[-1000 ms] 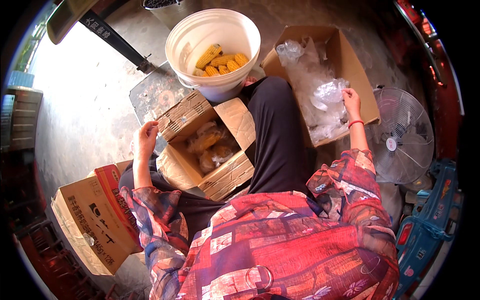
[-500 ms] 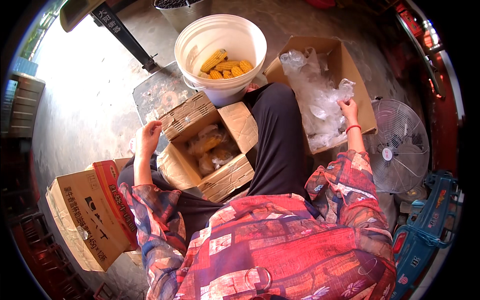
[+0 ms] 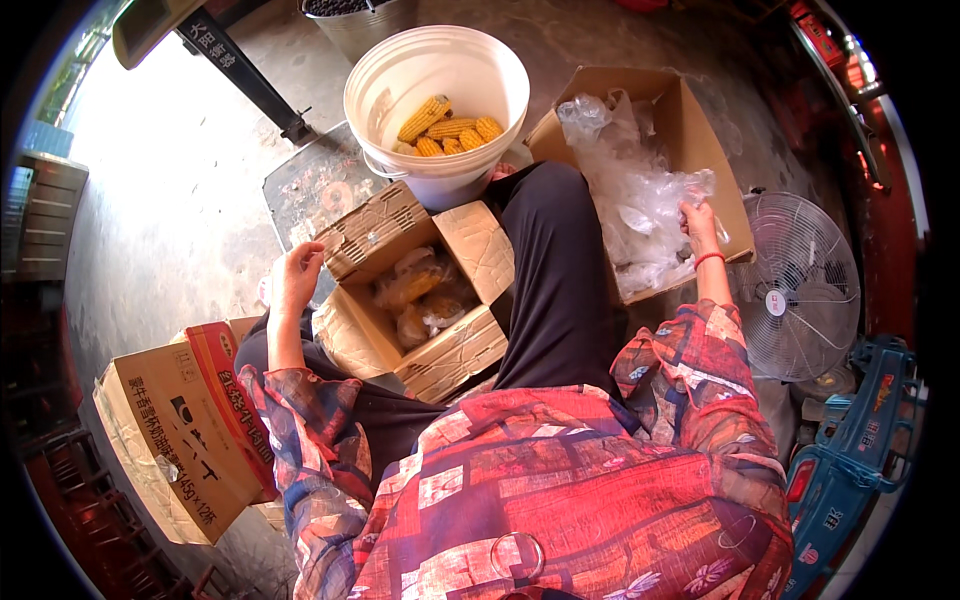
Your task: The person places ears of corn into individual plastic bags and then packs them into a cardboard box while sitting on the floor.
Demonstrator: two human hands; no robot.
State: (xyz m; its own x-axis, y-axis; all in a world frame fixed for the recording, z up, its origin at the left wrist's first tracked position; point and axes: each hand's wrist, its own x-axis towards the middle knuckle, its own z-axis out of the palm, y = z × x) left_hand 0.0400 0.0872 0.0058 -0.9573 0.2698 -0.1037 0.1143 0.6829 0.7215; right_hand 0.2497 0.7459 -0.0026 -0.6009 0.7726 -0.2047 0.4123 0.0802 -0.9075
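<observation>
My right hand (image 3: 700,228) pinches the edge of the clear plastic bags (image 3: 640,215) heaped in an open cardboard box (image 3: 705,140) at the right. Raised at the left, my left hand (image 3: 296,275) has its fingers curled together, and nothing shows in them. Right beside it, between my legs, a smaller cardboard box (image 3: 455,355) stands with its flaps folded out. Inside lie bagged corn cobs (image 3: 418,283), partly in shadow. Beyond that box a white bucket (image 3: 370,100) holds several bare yellow corn cobs (image 3: 450,128).
A platform scale (image 3: 300,185) with a dark post (image 3: 235,65) stands behind the small box. A floor fan (image 3: 800,285) and a blue plastic case (image 3: 850,450) are at the right. More cardboard boxes (image 3: 165,430) sit at the left, and a metal bucket (image 3: 365,30) at the back.
My right hand has shifted slightly down within the plastic bags, its fingers still on them. My left hand has stayed in place.
</observation>
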